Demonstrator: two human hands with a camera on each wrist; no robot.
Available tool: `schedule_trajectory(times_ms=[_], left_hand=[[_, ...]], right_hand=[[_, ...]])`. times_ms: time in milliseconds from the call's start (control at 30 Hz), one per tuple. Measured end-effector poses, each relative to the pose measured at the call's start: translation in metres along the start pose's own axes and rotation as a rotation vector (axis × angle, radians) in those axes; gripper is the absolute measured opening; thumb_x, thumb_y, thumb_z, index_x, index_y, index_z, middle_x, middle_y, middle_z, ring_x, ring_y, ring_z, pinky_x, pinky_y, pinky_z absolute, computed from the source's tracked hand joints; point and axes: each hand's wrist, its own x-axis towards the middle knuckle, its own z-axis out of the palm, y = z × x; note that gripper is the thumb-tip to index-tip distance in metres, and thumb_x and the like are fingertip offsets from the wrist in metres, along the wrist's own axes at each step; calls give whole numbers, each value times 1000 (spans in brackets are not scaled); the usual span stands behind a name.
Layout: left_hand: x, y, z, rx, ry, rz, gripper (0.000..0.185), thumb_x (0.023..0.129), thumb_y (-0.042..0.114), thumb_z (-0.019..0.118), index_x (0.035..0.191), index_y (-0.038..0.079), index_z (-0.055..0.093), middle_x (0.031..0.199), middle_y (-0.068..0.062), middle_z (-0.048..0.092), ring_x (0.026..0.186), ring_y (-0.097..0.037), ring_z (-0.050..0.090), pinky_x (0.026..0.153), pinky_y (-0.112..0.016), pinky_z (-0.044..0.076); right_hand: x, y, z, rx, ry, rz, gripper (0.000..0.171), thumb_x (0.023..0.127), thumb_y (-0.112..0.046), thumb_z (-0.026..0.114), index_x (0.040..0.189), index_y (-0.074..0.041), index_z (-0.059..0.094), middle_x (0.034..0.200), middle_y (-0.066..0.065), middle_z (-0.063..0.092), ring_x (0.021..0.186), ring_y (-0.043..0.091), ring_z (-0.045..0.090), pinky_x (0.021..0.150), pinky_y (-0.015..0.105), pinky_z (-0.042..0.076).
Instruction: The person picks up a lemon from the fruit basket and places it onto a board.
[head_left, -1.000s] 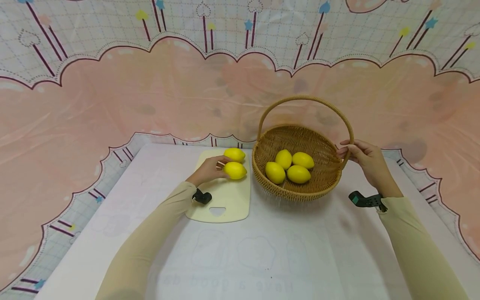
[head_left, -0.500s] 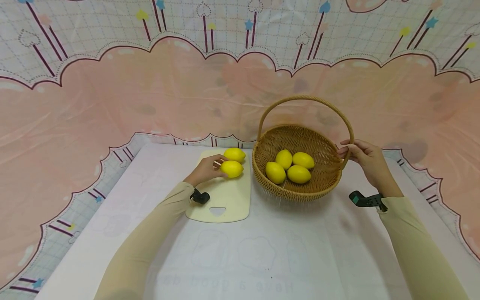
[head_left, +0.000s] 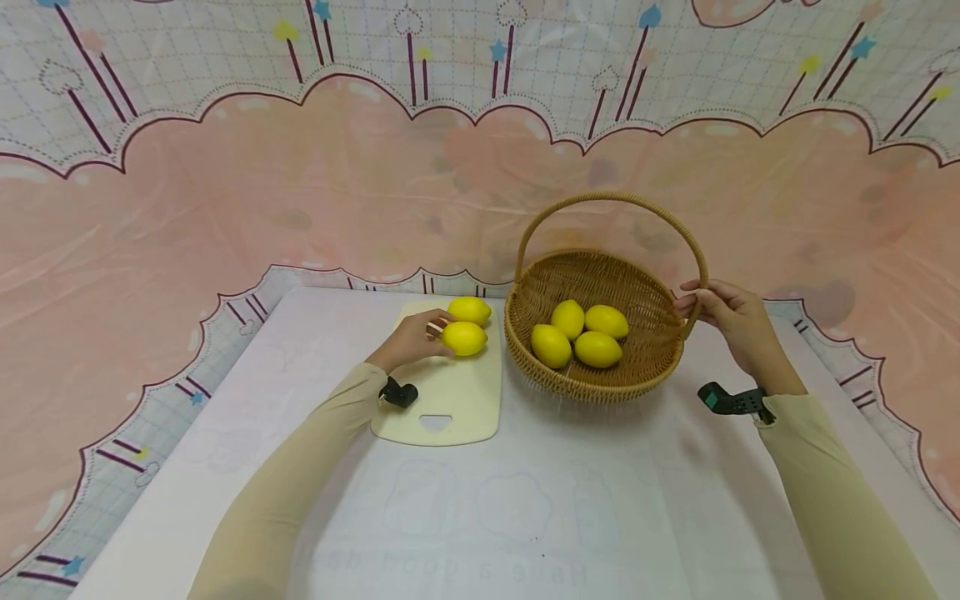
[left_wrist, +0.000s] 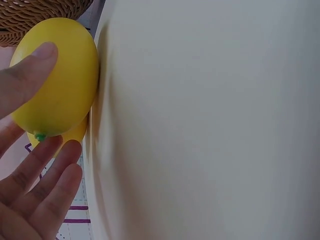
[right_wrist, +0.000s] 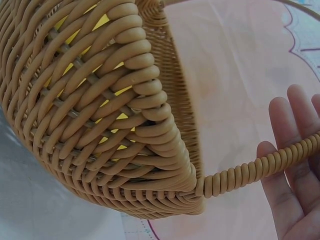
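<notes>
My left hand holds a yellow lemon low over a cream cutting board. In the left wrist view the thumb lies across the lemon, a finger passes behind it, and the other fingers rest loosely by its green stem end. Just behind it on the board sits another lemon, partly covered in the left wrist view. My right hand grips the wrapped handle of a wicker basket near its right base; in the right wrist view the fingers lie behind that handle.
Several lemons lie in the basket, which tips toward me, right of the board. The board has a cut-out at its near end. A white cloth covers the table; a pink patterned curtain stands behind.
My left hand and the lemon in it have shifted slightly left and away from me, mostly in the first half second. My right hand and the basket stay in place.
</notes>
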Motion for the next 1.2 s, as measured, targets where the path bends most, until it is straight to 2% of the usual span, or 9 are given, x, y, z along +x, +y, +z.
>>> schedule_trajectory(times_ms=[200, 433, 600, 733, 833, 1000, 1200], left_hand=[[-2, 3, -4, 3, -3, -4, 57, 76, 18, 78, 127, 7, 54, 127, -17, 57, 108, -32, 60, 96, -41, 51], [-2, 9, -15, 20, 9, 28, 59, 76, 16, 78, 128, 7, 53, 124, -18, 58, 108, -32, 60, 96, -42, 50], [1, 21, -27, 31, 20, 49, 61, 77, 16, 77, 131, 5, 52, 127, -18, 57, 111, -33, 59, 98, -42, 49], [6, 40, -36, 21, 18, 87, 60, 79, 14, 76, 132, 4, 51, 129, -20, 55, 113, -35, 58, 100, -43, 48], [12, 56, -40, 14, -9, 123, 59, 80, 14, 75, 132, 4, 50, 129, -19, 55, 114, -33, 57, 102, -42, 47], [24, 88, -41, 12, -90, 201, 54, 81, 14, 73, 130, 4, 52, 129, -14, 56, 116, -30, 57, 103, -40, 45], [39, 129, -35, 48, -188, 266, 50, 83, 13, 72, 129, 4, 53, 128, -16, 57, 117, -31, 56, 105, -39, 44]], right_hand=[[-1, 0, 0, -6, 0, 3, 24, 95, -24, 52, 111, -9, 64, 86, -9, 70, 82, 4, 67, 78, 12, 53], [-1, -1, 0, 12, -7, -6, 24, 95, -23, 51, 111, -9, 64, 86, -8, 70, 82, 4, 67, 78, 12, 53], [-1, -3, 0, 23, -15, -9, 24, 96, -23, 51, 111, -9, 64, 86, -8, 70, 82, 5, 67, 78, 12, 53], [-2, -3, 0, 7, -13, -8, 24, 96, -23, 51, 111, -10, 64, 86, -9, 70, 82, 4, 66, 78, 12, 53], [-2, -3, 0, -10, -11, -4, 23, 96, -24, 51, 110, -11, 64, 86, -10, 70, 82, 4, 66, 78, 11, 52], [-1, -3, 0, 6, -11, 0, 23, 95, -24, 51, 109, -12, 64, 86, -10, 70, 82, 3, 66, 78, 12, 53], [-2, -3, 1, 12, -10, -5, 22, 95, -24, 51, 109, -12, 64, 86, -10, 70, 82, 3, 66, 78, 12, 53]])
